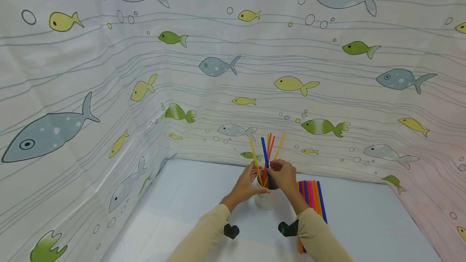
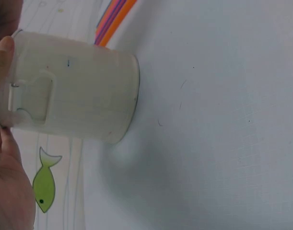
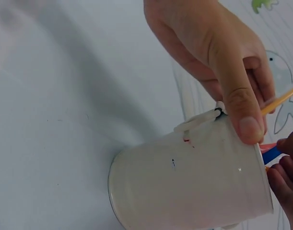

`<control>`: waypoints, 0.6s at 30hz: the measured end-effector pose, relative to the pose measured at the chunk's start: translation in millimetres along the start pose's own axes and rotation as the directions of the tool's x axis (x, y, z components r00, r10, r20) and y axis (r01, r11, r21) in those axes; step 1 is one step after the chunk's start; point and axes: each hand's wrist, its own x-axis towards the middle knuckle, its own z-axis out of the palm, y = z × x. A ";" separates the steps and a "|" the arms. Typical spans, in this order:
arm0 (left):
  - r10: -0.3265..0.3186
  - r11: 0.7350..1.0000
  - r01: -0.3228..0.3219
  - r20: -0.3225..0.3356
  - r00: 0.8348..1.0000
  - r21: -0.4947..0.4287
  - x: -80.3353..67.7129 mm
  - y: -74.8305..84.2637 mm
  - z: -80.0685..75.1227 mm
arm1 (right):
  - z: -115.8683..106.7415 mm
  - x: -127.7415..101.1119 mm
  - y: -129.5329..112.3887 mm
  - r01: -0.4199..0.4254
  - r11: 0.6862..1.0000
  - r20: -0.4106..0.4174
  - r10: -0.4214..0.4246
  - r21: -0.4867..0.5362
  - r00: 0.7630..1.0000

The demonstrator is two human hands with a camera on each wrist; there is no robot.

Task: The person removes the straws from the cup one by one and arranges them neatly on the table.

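A white cup with small side lugs stands on the table, several thin coloured straws upright or leaning in it. My left hand grips the cup by its rim, the thumb pressing the near side just under the edge. Its fingers reach up beside a leaning yellow straw. Over the cup's mouth, my right hand pinches a thicker blue straw whose lower end is inside the cup. Red and yellow straws rise behind it. In the right wrist view, the right fingertips are close at the rim.
Right of the cup lies a row of loose straws in blue, pink, orange and purple, partly hidden under the right forearm. A white sheet printed with fish hangs at the back and sides. The white table extends to both sides.
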 end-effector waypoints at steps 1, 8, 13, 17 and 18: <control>0.000 1.000 0.000 0.000 1.000 0.001 -0.1 0.5 -0.1 | 0.8 -0.3 -0.1 0.002 1.000 0.000 -0.002 -0.002 1.000; 0.018 1.000 -0.018 0.012 1.000 -0.017 0.2 0.6 0.1 | 9.9 -2.0 4.3 -0.012 1.000 -0.005 0.012 -0.023 1.000; 0.036 0.999 -0.036 0.021 0.999 -0.024 0.9 1.6 -0.8 | 14.0 -2.3 1.9 -0.038 0.999 -0.017 0.038 -0.036 0.999; 0.035 0.999 -0.035 0.020 0.999 -0.028 0.0 1.8 -1.7 | 15.7 -3.6 -0.5 -0.059 0.997 -0.018 0.058 -0.043 0.998; 0.034 0.999 -0.033 0.020 0.999 -0.027 -0.3 1.6 -2.0 | 16.1 -4.0 -0.8 -0.060 0.997 -0.018 0.060 -0.046 0.998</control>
